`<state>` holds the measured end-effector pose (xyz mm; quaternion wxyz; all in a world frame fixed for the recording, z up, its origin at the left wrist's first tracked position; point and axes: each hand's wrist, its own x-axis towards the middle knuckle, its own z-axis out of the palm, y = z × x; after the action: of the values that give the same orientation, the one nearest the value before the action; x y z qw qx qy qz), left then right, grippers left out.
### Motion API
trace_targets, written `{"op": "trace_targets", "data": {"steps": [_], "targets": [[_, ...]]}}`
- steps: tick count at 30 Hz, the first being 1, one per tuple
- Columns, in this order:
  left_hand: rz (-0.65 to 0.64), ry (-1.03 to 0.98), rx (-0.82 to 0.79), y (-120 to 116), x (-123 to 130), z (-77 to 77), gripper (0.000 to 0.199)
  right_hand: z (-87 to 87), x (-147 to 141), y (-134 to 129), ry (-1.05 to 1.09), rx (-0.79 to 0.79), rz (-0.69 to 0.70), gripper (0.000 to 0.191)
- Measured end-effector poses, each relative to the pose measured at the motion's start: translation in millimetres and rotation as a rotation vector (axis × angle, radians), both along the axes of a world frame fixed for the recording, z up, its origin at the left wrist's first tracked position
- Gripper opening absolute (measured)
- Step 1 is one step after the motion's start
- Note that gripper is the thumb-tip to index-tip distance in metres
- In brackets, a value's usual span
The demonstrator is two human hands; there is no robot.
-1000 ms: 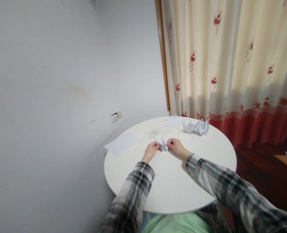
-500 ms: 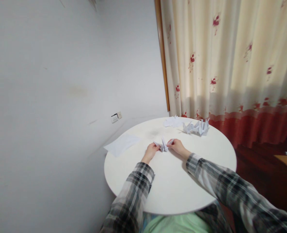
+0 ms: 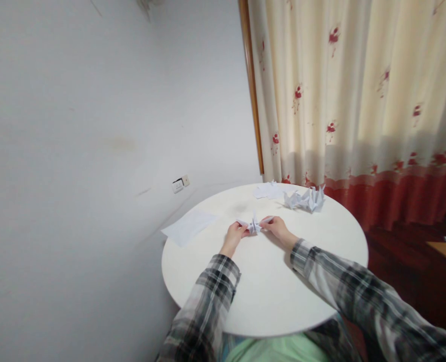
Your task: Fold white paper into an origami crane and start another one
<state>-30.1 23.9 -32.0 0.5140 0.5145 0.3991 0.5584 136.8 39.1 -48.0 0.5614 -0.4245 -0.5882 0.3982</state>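
A white folded paper crane [image 3: 254,227] is held between my two hands near the middle of the round white table [image 3: 271,286]. My left hand [image 3: 236,234] pinches its left wing. My right hand [image 3: 276,227] grips the right wing, which shows above the fingers. The crane's narrow point stands up between the wings. Beyond my right hand, several finished paper cranes [image 3: 310,200] sit in a cluster toward the back right.
Sheets of white paper [image 3: 190,226] lie at the table's left edge, slightly overhanging it. More white paper pieces [image 3: 268,190] rest at the back edge. A wall with a socket [image 3: 178,186] is close on the left; a patterned curtain [image 3: 339,100] hangs behind.
The crane's wings have been drawn outward and lower, so its body looks wider and flatter between my hands. Both hands keep their hold and have barely moved.
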Motion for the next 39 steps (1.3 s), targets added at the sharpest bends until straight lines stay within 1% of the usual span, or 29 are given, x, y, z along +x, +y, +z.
{"op": "trace_targets", "data": {"steps": [5,12,16,22,27,31,36,39], "targets": [[0.002,-0.042,0.019,-4,2,5.5,0.025,5.3,-2,-1,0.08,0.007,-0.004,0.024],[-0.055,-0.122,0.103,-1,6,7.5,0.034,19.7,-5,-10,0.3,0.006,0.101,0.031],[-0.043,-0.16,0.089,-1,8,10.2,0.032,23.6,-5,-14,0.359,-0.009,0.122,0.033],[-0.04,-0.192,0.065,-4,9,13.7,0.026,24.9,-6,-17,0.427,-0.023,0.178,0.032],[-0.011,-0.169,0.069,-3,10,13.8,0.02,24.8,-6,-16,0.446,-0.038,0.179,0.034],[-0.028,-0.178,0.064,-4,10,13.6,0.018,23.6,-4,-14,0.441,-0.043,0.19,0.033],[-0.052,-0.19,0.07,-3,9,12.4,0.016,22.7,-1,-12,0.402,0.001,0.242,0.029],[-0.044,-0.186,0.061,-2,9,11.7,0.016,23.8,0,-13,0.373,0.029,0.224,0.029]]}}
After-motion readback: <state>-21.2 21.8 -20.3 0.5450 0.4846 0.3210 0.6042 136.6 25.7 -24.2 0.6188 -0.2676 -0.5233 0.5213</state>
